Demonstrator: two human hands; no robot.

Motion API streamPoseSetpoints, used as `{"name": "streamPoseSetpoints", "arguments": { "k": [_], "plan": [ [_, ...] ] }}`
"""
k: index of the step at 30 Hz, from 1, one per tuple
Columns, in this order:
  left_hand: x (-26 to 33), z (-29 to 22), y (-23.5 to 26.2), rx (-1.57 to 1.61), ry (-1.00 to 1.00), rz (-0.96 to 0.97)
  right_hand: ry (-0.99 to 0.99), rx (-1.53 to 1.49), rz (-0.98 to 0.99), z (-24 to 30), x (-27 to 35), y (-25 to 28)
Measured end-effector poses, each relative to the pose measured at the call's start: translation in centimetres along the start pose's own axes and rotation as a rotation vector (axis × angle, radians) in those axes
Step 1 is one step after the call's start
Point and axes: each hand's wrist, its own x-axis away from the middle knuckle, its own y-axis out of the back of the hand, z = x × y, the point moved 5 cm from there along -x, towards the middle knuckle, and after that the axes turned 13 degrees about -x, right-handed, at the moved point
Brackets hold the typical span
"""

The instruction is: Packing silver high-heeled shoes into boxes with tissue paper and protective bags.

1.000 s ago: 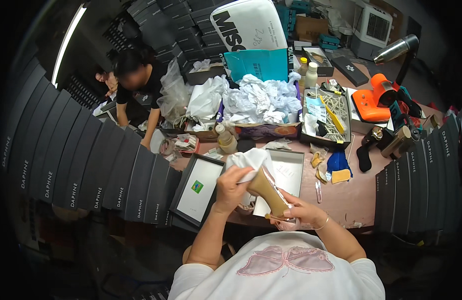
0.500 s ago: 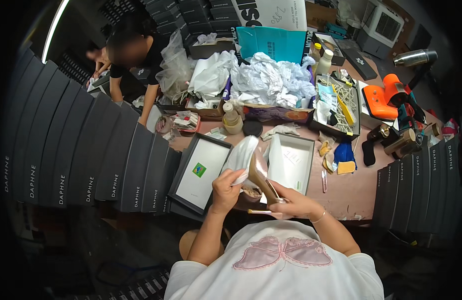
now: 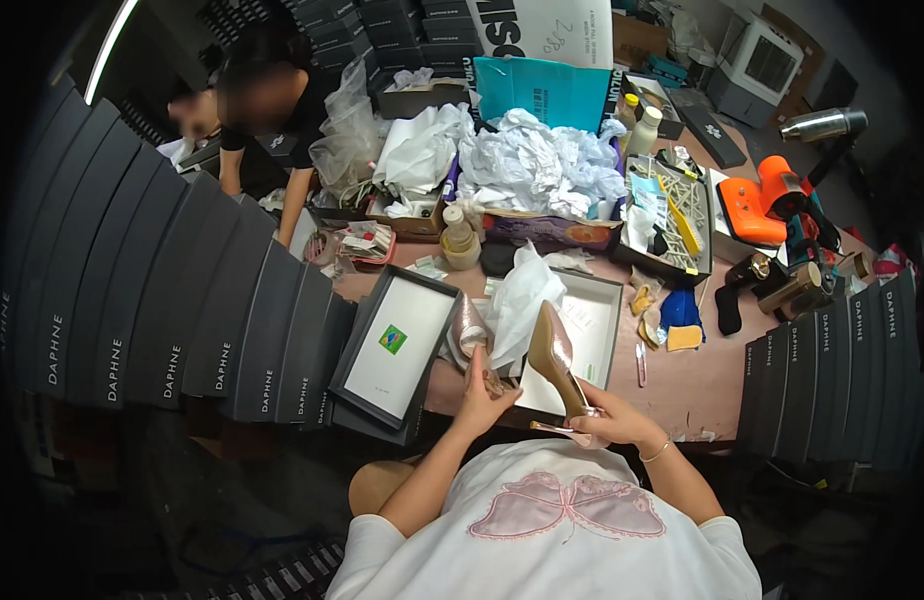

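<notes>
My right hand [image 3: 610,416] grips a metallic pink high-heeled shoe [image 3: 555,345] by its heel end, the pointed toe up and the sole toward the left. My left hand [image 3: 485,398] closes on the rear part of a second pink high-heeled shoe [image 3: 468,322], whose toe points away from me; its far end is partly covered by my fingers. White tissue paper [image 3: 527,290] rises between the two shoes, over an open white-lined shoebox [image 3: 592,325]. A dark box lid [image 3: 394,350] with a white inside and a green sticker lies left of my left hand.
Dark shoeboxes stand stacked at left [image 3: 192,290] and right [image 3: 832,370]. Behind are a box of crumpled paper [image 3: 547,165], a bottle [image 3: 460,240], a tray of sticks [image 3: 682,215] and an orange device [image 3: 762,205]. A knife [image 3: 641,365] lies near the right. Another person [image 3: 272,120] works at far left.
My left hand has let go of the tissue paper and moved down to the second shoe, which now shows more. The shoe in my right hand has shifted right, away from the paper.
</notes>
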Motion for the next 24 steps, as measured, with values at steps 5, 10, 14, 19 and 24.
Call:
{"name": "streamPoseSetpoints", "arguments": {
  "k": [5, 10, 14, 19, 24],
  "plan": [
    [-5.2, 2.9, -3.3, 0.993, 0.566, -0.312, -0.039, 0.016, 0.097, -1.2, 2.2, -0.1],
    [-8.5, -7.2, 4.0, 0.240, -0.058, -0.168, -0.079, 0.137, 0.251, 2.0, 4.3, 0.6],
    [-7.3, -14.1, 7.0, 0.034, -0.424, 0.068, -0.094, 0.138, 0.256, 4.4, 1.6, -0.1],
    [-7.2, -12.3, 9.4, -0.463, -0.489, 0.081, 0.103, 0.055, -0.132, -0.6, -0.4, 2.2],
    [-8.7, -1.8, 7.4, -0.038, 0.073, -0.098, -0.107, -0.654, -0.020, -4.0, 2.4, 0.0]
  ]
}}
